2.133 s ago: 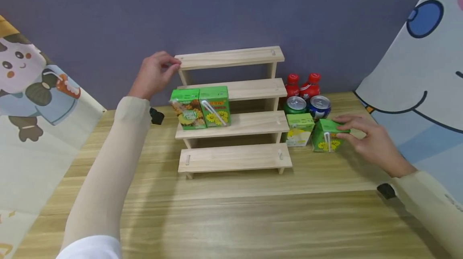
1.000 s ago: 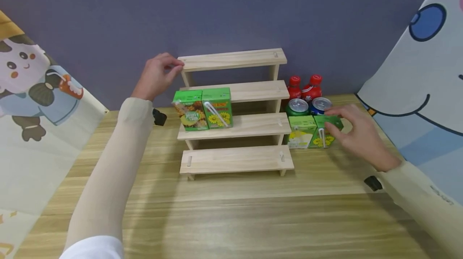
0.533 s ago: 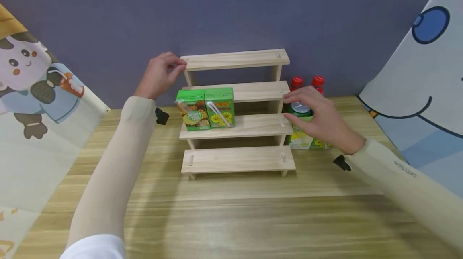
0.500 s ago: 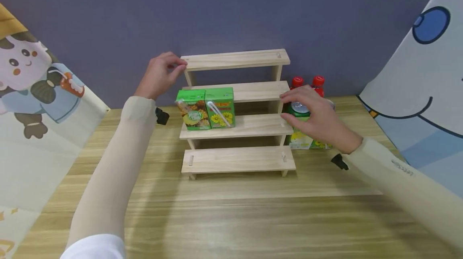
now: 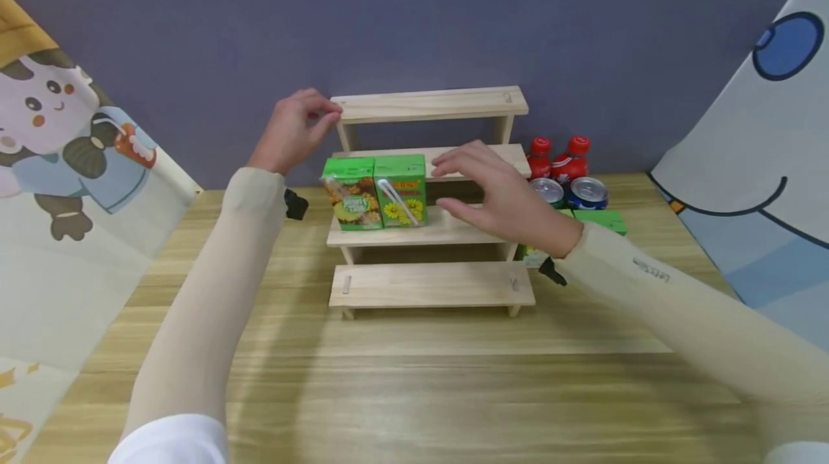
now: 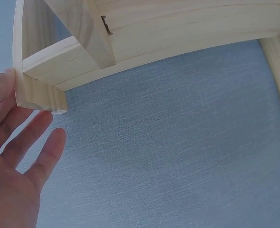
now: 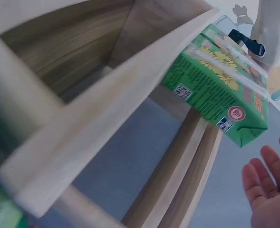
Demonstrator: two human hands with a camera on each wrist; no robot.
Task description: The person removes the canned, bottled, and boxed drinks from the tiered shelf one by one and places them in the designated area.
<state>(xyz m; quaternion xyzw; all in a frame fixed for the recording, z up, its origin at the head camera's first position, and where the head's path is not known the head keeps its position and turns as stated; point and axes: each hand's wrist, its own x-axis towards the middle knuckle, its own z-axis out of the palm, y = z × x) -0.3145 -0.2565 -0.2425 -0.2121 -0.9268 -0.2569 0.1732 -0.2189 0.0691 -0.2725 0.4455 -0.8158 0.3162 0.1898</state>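
Observation:
A four-step wooden display rack (image 5: 430, 284) stands against the wall. My left hand (image 5: 294, 132) pinches the left end of its top board; in the left wrist view, thumb and fingers lie on either side of the wood (image 6: 42, 95). Two green drink cartons stand side by side on the second step from the bottom: one with a brown fruit print (image 5: 352, 203) and one with yellow flowers and a straw (image 5: 409, 201). My right hand (image 5: 505, 194) hovers just right of the flowered carton, thumb and fingers spread, holding nothing. The right wrist view shows a gap between those fingers and the carton (image 7: 220, 90).
Right of the rack stand two red-capped bottles (image 5: 570, 158), a green can (image 5: 547, 190), a blue can (image 5: 588, 193) and two cartons (image 5: 602, 219), partly hidden by the right arm. A dark blue-grey wall (image 5: 414, 18) rises behind; printed panels flank the table (image 5: 414, 406).
My right hand slid a green carton left against the pale yellow-green one, let go of it and moved left to the rack. My left hand keeps its hold on the top board.

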